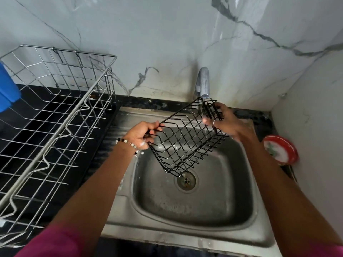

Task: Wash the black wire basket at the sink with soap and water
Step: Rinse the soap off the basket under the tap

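The black wire basket point(185, 140) is tipped up over the sink point(187, 201), with its top corner right under the tap point(203, 82). My left hand point(143, 135) has its fingers curled round one corner. My right hand point(225, 121) holds the far end, fingers bent on the wires. A silver dish rack point(55, 112) sits on the left. A red plate point(280, 148) leans at the right.

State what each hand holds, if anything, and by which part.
Both hold the black wire basket over the sink. The left hand grips its near-left rim corner; the right hand grips the far end wall, under the tap.
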